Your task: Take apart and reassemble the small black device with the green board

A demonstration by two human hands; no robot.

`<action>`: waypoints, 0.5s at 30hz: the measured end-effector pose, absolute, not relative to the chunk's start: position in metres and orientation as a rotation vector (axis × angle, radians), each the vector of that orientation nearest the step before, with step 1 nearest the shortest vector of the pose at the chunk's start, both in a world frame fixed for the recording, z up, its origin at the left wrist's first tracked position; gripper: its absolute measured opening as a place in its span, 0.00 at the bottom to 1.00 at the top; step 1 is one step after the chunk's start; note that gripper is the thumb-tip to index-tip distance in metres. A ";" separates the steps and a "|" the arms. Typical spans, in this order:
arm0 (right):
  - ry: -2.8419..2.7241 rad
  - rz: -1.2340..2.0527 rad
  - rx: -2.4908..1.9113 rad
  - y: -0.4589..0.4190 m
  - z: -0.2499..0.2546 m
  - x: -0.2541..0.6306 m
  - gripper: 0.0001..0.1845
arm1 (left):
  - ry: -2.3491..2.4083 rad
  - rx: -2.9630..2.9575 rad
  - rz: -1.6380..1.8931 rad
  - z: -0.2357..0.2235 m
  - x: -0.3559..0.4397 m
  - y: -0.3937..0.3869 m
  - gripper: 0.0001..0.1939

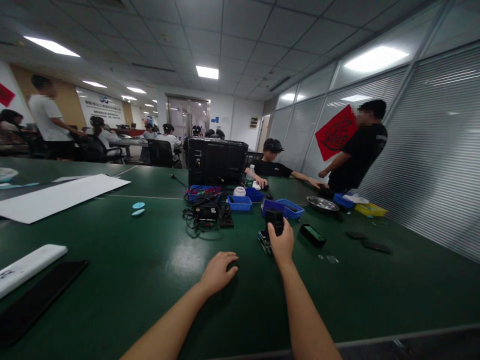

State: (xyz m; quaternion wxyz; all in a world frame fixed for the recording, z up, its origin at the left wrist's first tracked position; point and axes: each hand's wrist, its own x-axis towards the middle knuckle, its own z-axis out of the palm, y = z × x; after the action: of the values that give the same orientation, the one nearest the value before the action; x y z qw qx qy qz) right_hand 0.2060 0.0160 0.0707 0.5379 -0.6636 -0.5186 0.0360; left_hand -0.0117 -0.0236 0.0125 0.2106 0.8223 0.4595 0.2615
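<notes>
My right hand (282,242) is closed round a black rectangular device (275,220), raised over the table; its exact kind does not show. Just beneath it lies a small stack of circuit boards (264,241), partly hidden by the device and hand. My left hand (219,274) rests low on the green table (150,280), its fingers bent over a small dark object (232,265) that is mostly covered. To the right of my right hand sits an open black case with a green board inside (312,235).
Blue trays (240,203), a baseball (239,191), tangled cables and a black adapter (205,213) lie ahead, before a black computer case (217,160). A metal pan (323,203) and yellow tray (370,210) are at right. Across the table, a seated person (275,167) reaches sideways.
</notes>
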 end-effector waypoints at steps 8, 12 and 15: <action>-0.572 1.395 -0.974 0.040 0.030 0.161 0.11 | 1.415 2.010 0.837 0.006 -0.006 -0.019 0.32; -0.445 1.596 -1.029 0.043 0.012 0.153 0.12 | 1.497 1.939 0.898 0.009 0.002 -0.013 0.32; -0.645 1.494 -1.180 0.044 0.007 0.153 0.11 | 1.517 2.036 0.858 0.013 0.010 -0.012 0.25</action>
State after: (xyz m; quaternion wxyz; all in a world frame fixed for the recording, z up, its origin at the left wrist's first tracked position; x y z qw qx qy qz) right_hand 0.1528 0.0438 0.0072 0.5360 -0.4954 -0.2710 0.6276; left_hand 0.0096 -0.0118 0.0133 0.2287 0.7396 0.5509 0.3117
